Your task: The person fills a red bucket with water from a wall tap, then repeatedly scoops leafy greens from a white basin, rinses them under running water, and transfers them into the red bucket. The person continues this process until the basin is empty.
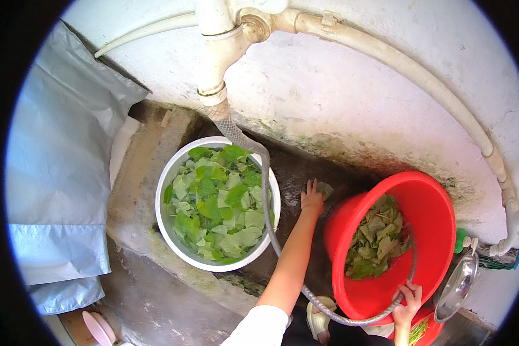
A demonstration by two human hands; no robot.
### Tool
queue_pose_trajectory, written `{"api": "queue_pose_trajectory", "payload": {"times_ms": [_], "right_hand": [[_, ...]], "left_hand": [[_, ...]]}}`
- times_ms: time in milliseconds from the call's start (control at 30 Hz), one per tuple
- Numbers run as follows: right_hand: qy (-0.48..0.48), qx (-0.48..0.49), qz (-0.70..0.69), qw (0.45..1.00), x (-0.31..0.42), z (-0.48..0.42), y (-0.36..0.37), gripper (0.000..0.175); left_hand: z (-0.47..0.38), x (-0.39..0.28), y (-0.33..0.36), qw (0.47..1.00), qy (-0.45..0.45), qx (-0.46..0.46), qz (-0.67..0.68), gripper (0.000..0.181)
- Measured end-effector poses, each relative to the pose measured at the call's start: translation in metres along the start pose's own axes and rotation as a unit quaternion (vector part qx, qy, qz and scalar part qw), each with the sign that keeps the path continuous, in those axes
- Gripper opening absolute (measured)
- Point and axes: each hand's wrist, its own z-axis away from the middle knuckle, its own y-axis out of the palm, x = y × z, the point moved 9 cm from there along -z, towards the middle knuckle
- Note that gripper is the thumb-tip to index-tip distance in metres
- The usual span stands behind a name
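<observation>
My left hand [313,200] reaches down over the wet floor between the two tubs, a pale green leaf [325,190] at its fingers. Whether the fingers grip that leaf cannot be made out. At the near rim of a tilted red plastic tub [430,220], my right hand [408,301] is closed around a grey braided hose [315,301]. The hose's end part hangs inside this tub, over a heap of wet, darker leaves [376,242]. Left of my forearm, a round white-rimmed basin [164,229] is full of water and floating green leaves [216,203].
From a white plastic drainpipe [216,60] on the wall, the hose drops across the basin's right side. A low concrete ledge [140,173] and a silver-grey sheet [65,160] lie left. A metal bowl [456,287] and another red container [437,331] stand at right. My shoe [318,318] is below.
</observation>
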Motion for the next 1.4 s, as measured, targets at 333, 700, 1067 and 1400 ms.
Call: {"api": "queue_pose_trajectory", "payload": {"times_ms": [333, 700, 1067, 1400], "right_hand": [[-0.001, 0.009, -0.023, 1.000, 0.006, -0.004, 0.001, 0.022], [-0.005, 0.008, -0.036, 0.999, -0.003, 0.001, -0.001, 0.024], [-0.030, 0.024, -0.045, 0.998, -0.010, 0.008, 0.008, 0.022], [-0.042, 0.032, -0.032, 0.998, -0.008, 0.003, 0.007, 0.021]], "left_hand": [[-0.016, -0.007, 0.061, 0.997, 0.025, -0.072, -0.031, 0.040], [0.194, 0.056, -0.183, 0.897, -0.007, -0.366, 0.247, 0.010], [0.043, 0.196, -0.149, 0.918, -0.097, -0.380, 0.053, 0.061], [0.078, 0.246, -0.043, 0.965, -0.231, -0.112, -0.052, 0.036]]}}
